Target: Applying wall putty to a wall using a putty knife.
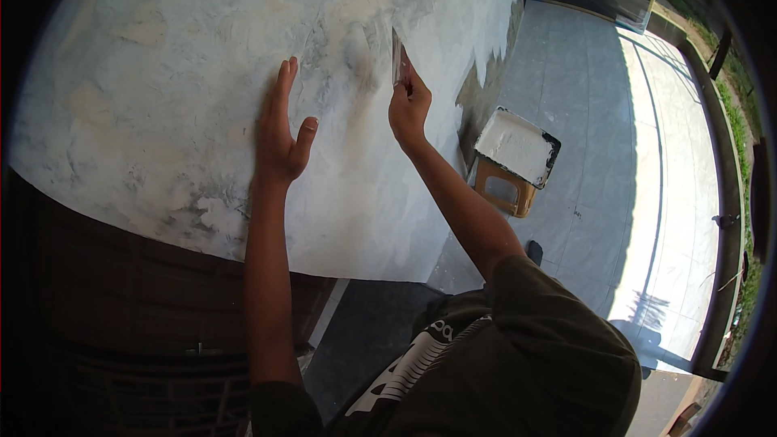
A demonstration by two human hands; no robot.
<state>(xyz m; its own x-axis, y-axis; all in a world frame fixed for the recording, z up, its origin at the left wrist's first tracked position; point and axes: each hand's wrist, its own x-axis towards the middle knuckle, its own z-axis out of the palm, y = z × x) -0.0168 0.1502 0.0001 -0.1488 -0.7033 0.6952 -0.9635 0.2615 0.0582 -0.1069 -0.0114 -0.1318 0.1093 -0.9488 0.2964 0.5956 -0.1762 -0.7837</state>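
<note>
In front of me stretches a wall [186, 73] with patchy white, grey and beige coating, smooth in some places and rough in others. My right hand [410, 112] is closed around a putty knife [396, 57], whose thin blade points up and lies close against the wall. Its handle is mostly hidden by my fingers. Left of it, my left hand [285, 133] rests against the wall or just off it, fingers straight and together, thumb apart, holding nothing.
At the right, a black-rimmed tray [518, 146] of white paste sits on a tan plastic stool [522, 201] beside the wall. Grey floor tiles [583, 113] run to a low ledge [712, 113]. Dark door panelling [146, 283] adjoins the wall at lower left.
</note>
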